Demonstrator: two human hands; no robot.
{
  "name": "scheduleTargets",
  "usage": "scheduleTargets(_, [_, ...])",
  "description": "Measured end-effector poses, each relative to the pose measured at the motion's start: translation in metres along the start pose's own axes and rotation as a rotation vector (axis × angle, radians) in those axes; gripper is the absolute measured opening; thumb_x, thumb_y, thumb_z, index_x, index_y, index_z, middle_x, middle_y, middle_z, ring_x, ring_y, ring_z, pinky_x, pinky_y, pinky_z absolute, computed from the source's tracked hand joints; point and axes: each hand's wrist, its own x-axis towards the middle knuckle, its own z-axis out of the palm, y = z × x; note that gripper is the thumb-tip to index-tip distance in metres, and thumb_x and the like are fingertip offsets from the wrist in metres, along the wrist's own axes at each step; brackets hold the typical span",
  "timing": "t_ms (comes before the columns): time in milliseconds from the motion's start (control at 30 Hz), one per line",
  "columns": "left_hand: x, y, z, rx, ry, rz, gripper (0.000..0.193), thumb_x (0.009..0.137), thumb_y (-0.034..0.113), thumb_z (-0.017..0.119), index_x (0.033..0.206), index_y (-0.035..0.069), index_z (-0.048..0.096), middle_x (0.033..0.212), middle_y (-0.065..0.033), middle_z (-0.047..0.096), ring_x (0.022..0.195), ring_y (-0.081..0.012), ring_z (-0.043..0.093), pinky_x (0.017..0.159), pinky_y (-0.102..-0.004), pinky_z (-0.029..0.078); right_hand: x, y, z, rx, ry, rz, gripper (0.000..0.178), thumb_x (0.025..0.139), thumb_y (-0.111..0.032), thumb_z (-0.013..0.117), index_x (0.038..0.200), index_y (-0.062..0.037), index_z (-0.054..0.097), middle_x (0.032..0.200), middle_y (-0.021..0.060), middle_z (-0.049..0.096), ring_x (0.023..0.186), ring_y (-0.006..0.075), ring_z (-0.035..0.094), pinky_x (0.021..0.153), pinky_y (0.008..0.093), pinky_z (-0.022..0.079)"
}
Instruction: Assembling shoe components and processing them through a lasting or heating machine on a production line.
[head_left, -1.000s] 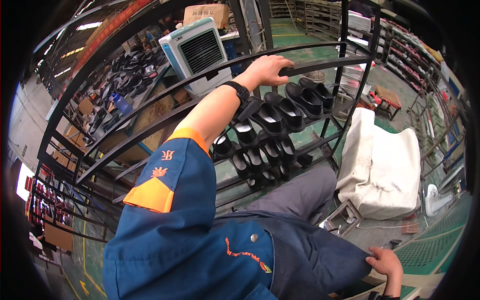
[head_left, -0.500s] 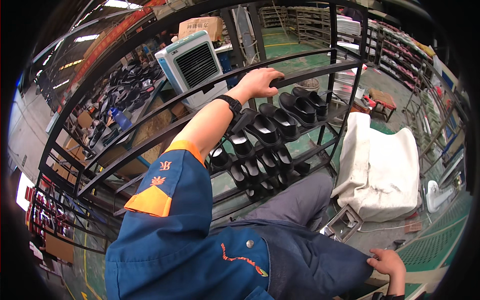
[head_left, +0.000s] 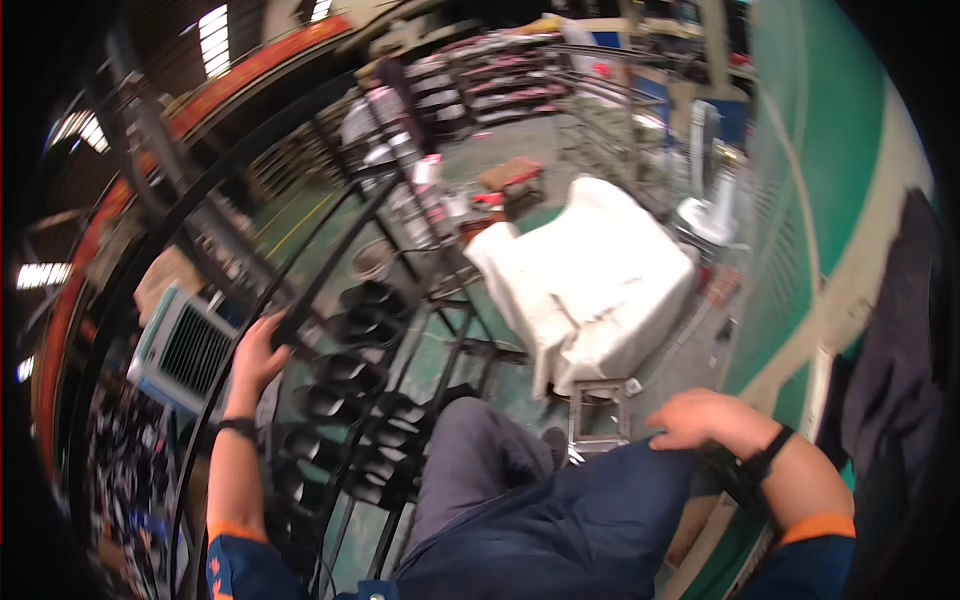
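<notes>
My left hand (head_left: 262, 350) is closed round a bar of the black metal rack (head_left: 372, 215), its arm stretched out at the left. Black shoes (head_left: 350, 372) stand in rows on the rack's shelves, beside and below this hand. They look blurred, with pale insides showing. At the right, my right hand (head_left: 690, 418) rests by the edge of the dark blue apron (head_left: 560, 515) over my leg. Its fingers point left, loosely stretched, and no object shows in them. Motion blur softens the fingertips. Each wrist has a black band.
A white cloth-covered block (head_left: 600, 280) stands ahead, with a small metal-framed stool (head_left: 600, 410) before it. An air cooler (head_left: 190, 345) is beyond the rack at left. A white fan (head_left: 708, 190) and green panel (head_left: 800, 200) are to the right. Dark cloth (head_left: 895, 340) hangs at far right.
My view has swung to the right, so the rack and shoes now lie farther left. My left hand stays on the rack. My right hand appears higher and closer in, by the apron.
</notes>
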Motion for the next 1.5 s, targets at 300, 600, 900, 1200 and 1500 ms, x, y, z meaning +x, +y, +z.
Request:
scheduleTargets(300, [0.026,-0.098,0.038,-0.482,-0.164,0.241,0.078,0.081,0.003,0.061,0.155,0.003,0.036,0.143,-0.0250,0.056,0.132,-0.0359,0.056,0.112,-0.0417,0.042,0.035,0.023,0.005,0.027,0.107,-0.232,0.039,0.084,-0.033,0.065,0.108,-0.0047,0.076,0.111,0.0184,0.073,0.104,0.0368,0.069,0.088,0.0509,0.054])
scheduleTargets(600, [0.046,-0.107,0.061,-0.145,-0.105,0.543,0.079,0.081,0.004,0.060,0.156,0.003,0.035,0.142,-0.0276,0.056,0.133,-0.0377,0.055,0.112,-0.0422,0.042,0.031,0.019,-0.010,0.088,-0.032,0.083,0.045,0.091,-0.040,0.066,0.120,-0.0077,0.074,0.122,0.0145,0.071,0.111,0.0364,0.066,0.092,0.0494,0.052])
scheduleTargets(900, [0.030,-0.088,0.077,0.094,0.013,0.025,0.102,0.071,0.006,0.066,0.162,0.020,0.023,0.125,-0.0284,0.063,0.108,-0.0466,0.064,0.089,-0.0512,0.054,-0.043,0.018,-0.037,0.130,0.439,-0.125,0.051,0.095,-0.040,0.060,0.137,-0.0106,0.059,0.121,0.0180,0.067,0.114,0.0385,0.063,0.095,0.0492,0.050])
scheduleTargets(1200, [0.001,0.005,0.020,0.191,0.030,-0.197,0.083,0.076,0.034,0.072,0.151,0.011,0.043,0.094,-0.0200,0.069,0.092,-0.0403,0.067,0.081,-0.0504,0.053,-0.267,0.060,-0.021,0.521,1.006,0.363,0.041,0.096,-0.016,0.064,0.134,0.0010,0.061,0.126,0.0127,0.068,0.112,0.0222,0.066,0.099,0.0346,0.050])
scheduleTargets(1500, [-0.001,0.016,0.014,0.161,-0.030,-0.351,0.076,0.078,0.042,0.066,0.145,0.011,0.051,0.098,-0.0244,0.071,0.096,-0.0405,0.068,0.087,-0.0488,0.054,-0.452,0.177,0.158,-0.286,2.054,1.409,0.038,0.097,-0.020,0.064,0.129,0.0019,0.064,0.121,0.0206,0.070,0.110,0.0328,0.067,0.100,0.0400,0.051])
